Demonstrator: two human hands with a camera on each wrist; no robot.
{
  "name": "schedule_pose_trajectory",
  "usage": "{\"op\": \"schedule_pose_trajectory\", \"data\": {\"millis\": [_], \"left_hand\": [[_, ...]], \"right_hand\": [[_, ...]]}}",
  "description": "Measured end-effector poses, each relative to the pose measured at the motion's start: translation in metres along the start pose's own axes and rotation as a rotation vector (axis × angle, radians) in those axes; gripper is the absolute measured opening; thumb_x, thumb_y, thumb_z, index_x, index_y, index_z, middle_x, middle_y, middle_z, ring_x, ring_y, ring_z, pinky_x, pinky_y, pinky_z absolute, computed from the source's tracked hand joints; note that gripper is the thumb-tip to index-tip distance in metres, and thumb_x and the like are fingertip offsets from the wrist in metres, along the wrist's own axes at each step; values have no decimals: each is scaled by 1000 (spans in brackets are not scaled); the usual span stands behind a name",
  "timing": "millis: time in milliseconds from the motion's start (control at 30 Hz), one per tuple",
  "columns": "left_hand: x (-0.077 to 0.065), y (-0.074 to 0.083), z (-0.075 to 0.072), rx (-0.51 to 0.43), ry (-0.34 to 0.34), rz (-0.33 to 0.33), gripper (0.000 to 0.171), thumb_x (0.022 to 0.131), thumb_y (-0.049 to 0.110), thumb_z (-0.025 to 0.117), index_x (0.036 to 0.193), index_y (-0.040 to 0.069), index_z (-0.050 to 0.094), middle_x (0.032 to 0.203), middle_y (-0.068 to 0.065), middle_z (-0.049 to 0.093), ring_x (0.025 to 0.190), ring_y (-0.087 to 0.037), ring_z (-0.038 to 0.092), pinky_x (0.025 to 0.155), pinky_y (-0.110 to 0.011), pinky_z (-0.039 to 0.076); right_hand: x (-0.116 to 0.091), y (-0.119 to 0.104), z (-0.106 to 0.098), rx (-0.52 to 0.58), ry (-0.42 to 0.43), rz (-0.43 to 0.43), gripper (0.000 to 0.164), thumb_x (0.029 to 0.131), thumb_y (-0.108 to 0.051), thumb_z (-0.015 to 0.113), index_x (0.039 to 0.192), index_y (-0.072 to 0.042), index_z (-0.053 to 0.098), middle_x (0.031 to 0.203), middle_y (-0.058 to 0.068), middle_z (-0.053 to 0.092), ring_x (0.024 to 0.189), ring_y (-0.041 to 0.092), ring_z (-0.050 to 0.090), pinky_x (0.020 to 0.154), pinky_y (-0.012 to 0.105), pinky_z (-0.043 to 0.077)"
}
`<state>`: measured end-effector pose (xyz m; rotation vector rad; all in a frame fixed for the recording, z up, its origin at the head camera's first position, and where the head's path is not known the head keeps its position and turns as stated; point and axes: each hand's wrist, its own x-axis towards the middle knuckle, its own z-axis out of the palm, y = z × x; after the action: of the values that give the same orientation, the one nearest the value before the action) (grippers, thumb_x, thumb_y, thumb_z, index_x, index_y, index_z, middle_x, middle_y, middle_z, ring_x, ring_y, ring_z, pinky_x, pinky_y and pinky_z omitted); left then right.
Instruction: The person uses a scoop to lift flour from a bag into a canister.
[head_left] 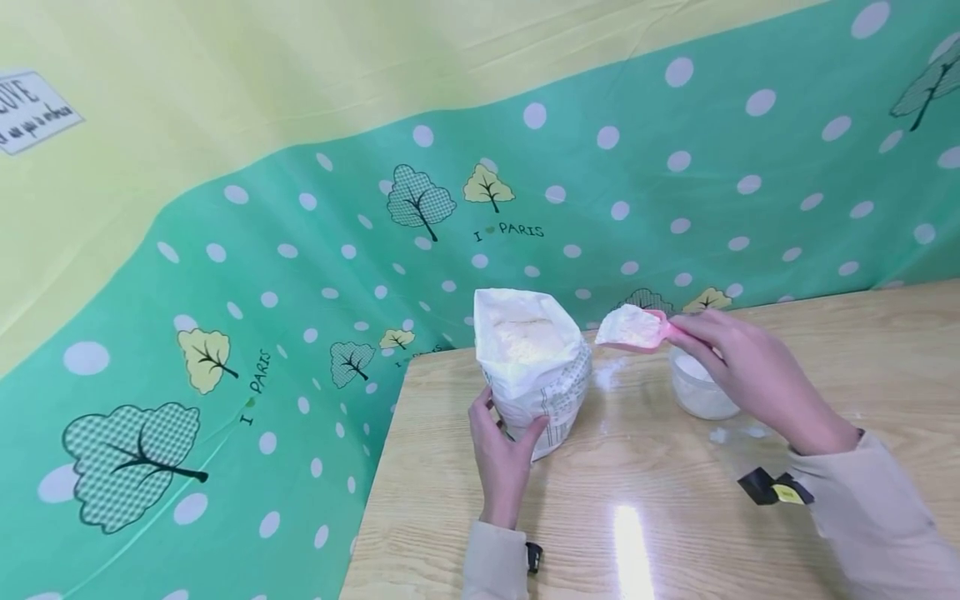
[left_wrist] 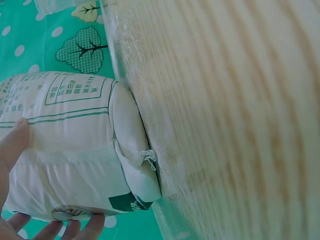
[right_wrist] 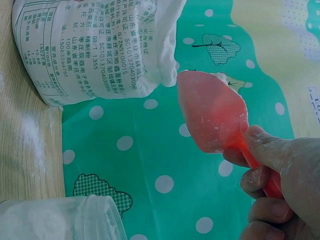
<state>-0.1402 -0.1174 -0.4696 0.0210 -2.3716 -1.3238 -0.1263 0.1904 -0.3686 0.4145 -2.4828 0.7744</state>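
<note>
A white flour bag with printed text stands on the table, its top folded open and white flour showing inside. My left hand grips the lower part of the bag, thumb on one side and fingers on the other. In the right wrist view, my right hand curls its fingers round the handle of a pink scoop. Heaped flour fills the scoop, which is raised in the air to the right of the bag. Below the right hand sits a clear round tub with white powder inside, partly hidden by that hand.
The light wooden table carries spilled flour between the bag and the tub. A green and yellow cloth with dots and trees hangs along the table's back and left edges.
</note>
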Motion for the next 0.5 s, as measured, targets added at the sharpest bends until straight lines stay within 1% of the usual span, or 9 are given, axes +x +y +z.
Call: {"op": "schedule_pose_trajectory", "data": {"millis": [133, 233, 333, 500], "left_hand": [[0, 0, 1, 9, 1, 4, 90, 71, 34, 89, 144, 16, 39, 135, -1, 47, 127, -18, 47, 100, -36, 52], [1, 0, 1, 9, 0, 7, 90, 71, 34, 89, 144, 16, 39, 135, -1, 47, 127, -18, 47, 100, -37, 53], [0, -1, 1, 6, -3, 5, 90, 72, 34, 88, 144, 17, 39, 136, 0, 46, 127, -18, 46, 100, -37, 52], [0, -1, 0, -13, -4, -4, 89, 72, 33, 88, 144, 18, 39, 136, 1, 46, 128, -18, 46, 99, -37, 52]], "right_hand": [[-4, 5, 0, 9, -3, 19, 28, 96, -19, 66, 122, -8, 70, 101, 7, 69, 88, 28, 64, 75, 52, 54], [-6, 8, -1, 22, -3, 38, 30, 96, -20, 65, 124, -9, 69, 108, 9, 69, 97, 32, 65, 81, 56, 53], [-9, 10, -2, 37, -12, 70, 32, 96, -21, 65, 127, -12, 68, 117, 10, 68, 108, 36, 63, 88, 59, 50], [-13, 13, -3, 41, -33, 112, 37, 97, -23, 64, 133, -15, 65, 125, 12, 66, 116, 40, 59, 91, 62, 48]]}}
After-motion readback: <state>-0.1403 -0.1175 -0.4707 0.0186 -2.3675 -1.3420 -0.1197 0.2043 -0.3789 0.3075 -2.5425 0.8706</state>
